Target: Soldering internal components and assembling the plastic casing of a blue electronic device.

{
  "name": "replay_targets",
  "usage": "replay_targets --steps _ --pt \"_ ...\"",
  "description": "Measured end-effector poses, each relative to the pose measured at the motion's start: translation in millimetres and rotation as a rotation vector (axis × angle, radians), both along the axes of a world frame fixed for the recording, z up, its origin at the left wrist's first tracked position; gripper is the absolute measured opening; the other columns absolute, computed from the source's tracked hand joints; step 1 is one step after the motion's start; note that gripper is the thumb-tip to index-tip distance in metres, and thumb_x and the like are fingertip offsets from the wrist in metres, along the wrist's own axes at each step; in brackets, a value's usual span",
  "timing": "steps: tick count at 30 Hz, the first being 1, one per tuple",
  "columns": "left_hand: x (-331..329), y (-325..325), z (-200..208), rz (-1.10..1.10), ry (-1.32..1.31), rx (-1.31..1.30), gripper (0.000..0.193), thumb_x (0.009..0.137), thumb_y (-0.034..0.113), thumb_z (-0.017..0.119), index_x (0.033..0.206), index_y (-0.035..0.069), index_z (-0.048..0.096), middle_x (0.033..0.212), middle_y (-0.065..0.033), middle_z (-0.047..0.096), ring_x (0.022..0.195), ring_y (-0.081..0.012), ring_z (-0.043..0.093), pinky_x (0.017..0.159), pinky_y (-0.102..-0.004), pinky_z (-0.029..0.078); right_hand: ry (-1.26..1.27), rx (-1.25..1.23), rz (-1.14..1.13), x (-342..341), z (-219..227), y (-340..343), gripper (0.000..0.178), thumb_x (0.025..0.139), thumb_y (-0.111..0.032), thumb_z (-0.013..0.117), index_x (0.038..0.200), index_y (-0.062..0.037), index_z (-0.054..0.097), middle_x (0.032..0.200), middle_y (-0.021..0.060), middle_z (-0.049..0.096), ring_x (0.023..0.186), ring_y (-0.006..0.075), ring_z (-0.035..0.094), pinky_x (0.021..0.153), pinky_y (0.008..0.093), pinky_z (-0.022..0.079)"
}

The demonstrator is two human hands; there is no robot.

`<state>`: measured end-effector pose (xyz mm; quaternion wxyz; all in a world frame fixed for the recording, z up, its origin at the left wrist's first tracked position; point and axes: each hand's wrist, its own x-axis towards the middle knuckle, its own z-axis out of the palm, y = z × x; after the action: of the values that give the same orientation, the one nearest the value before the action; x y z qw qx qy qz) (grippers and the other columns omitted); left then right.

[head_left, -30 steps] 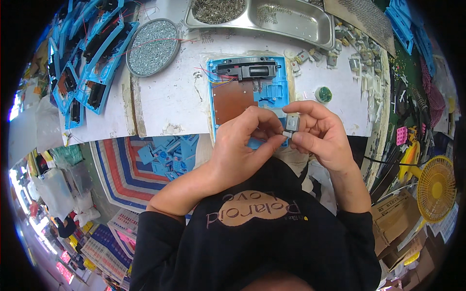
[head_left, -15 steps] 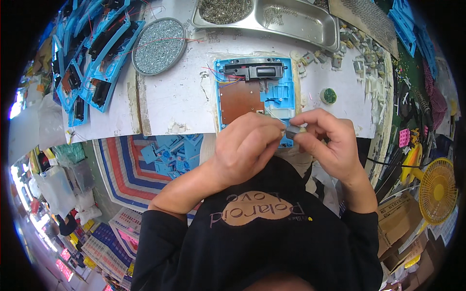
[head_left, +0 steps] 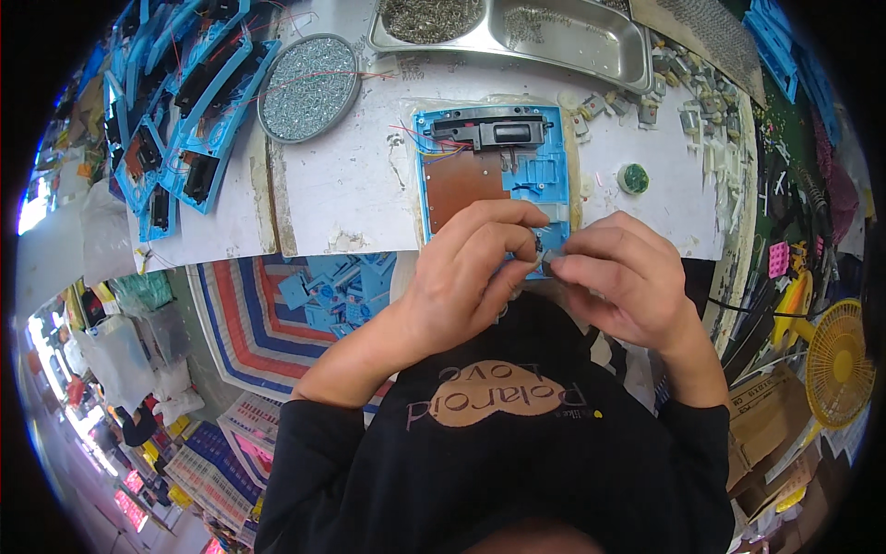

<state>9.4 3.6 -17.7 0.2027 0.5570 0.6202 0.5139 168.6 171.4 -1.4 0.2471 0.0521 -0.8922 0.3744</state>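
A blue plastic housing (head_left: pixel 559 166) lies open on the table in front of me. Inside it are a brown circuit board (head_left: pixel 461 189) and, along its far edge, a black plastic part (head_left: pixel 512 135) with thin coloured wires. Over the near right corner of the housing, my right hand (head_left: pixel 637 277) pinches a small grey motor (head_left: pixel 550 258), mostly covered by the fingers. My left hand (head_left: pixel 466 272) is closed beside it, thumb and fingertips together close to the motor; whatever they pinch is too small to name.
A round tray of small screws (head_left: pixel 309 90) and a metal tray (head_left: pixel 572 51) with small parts stand at the back. More grey motors (head_left: pixel 692 120) lie right, near a small green round container (head_left: pixel 633 178). Blue housings (head_left: pixel 198 138) pile up left. A yellow fan (head_left: pixel 840 365) stands right.
My right hand has turned so its fingers cover more of the motor, which sits slightly lower. The left hand's fingers have shifted and spread somewhat. The whole view has moved slightly.
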Motion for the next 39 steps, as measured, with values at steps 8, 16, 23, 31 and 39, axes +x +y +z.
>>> replay_targets --steps 8,16,23,31,39 --pt "-2 -5 -5 0.055 -0.024 -0.006 0.029 0.073 -0.005 0.082 0.097 0.003 0.069 0.113 -0.0150 0.067 0.098 -0.0289 0.067 0.083 -0.0360 0.056 0.031 0.012 -0.033 5 -8 -1 0.043 0.071 0.003 0.083 0.111 -0.0044 0.070 0.098 0.0124 0.068 0.074 0.0292 0.066 0.061 0.0356 0.055" --pt "-40 8 -6 0.466 0.290 -0.022 0.025 0.079 0.002 0.081 0.101 0.004 0.069 0.106 -0.0131 0.066 0.091 -0.0289 0.066 0.077 -0.0361 0.053 -0.066 -0.029 -0.235 11 -18 18 0.042 0.077 0.003 0.080 0.117 -0.0026 0.068 0.116 0.0161 0.074 0.098 0.0316 0.074 0.082 0.0377 0.060" --pt "-53 -12 -36 0.307 0.528 -0.100 0.016 0.081 0.008 0.081 0.093 0.007 0.070 0.088 -0.0072 0.065 0.079 -0.0292 0.063 0.070 -0.0412 0.049 -0.205 0.053 -0.260 -25 -24 28 0.030 0.080 -0.008 0.079 0.108 -0.0064 0.069 0.137 0.0137 0.065 0.135 0.0384 0.049 0.110 0.0480 0.042" --pt "-36 -18 -31 0.253 0.510 -0.038 0.022 0.074 0.002 0.084 0.093 0.005 0.076 0.086 -0.0063 0.067 0.073 -0.0242 0.062 0.065 -0.0365 0.047 -0.278 0.178 -0.286 -37 -29 28 0.023 0.079 -0.010 0.080 0.099 -0.0066 0.069 0.143 0.0138 0.060 0.138 0.0418 0.042 0.113 0.0498 0.038" --pt "-46 -2 -24 0.233 0.535 0.077 0.019 0.073 0.011 0.081 0.090 0.011 0.073 0.105 -0.0046 0.068 0.083 -0.0220 0.063 0.071 -0.0369 0.046 -0.362 0.242 -0.259 -45 -19 31 0.020 0.079 -0.009 0.079 0.097 -0.0063 0.070 0.143 0.0148 0.059 0.138 0.0424 0.042 0.114 0.0499 0.037"
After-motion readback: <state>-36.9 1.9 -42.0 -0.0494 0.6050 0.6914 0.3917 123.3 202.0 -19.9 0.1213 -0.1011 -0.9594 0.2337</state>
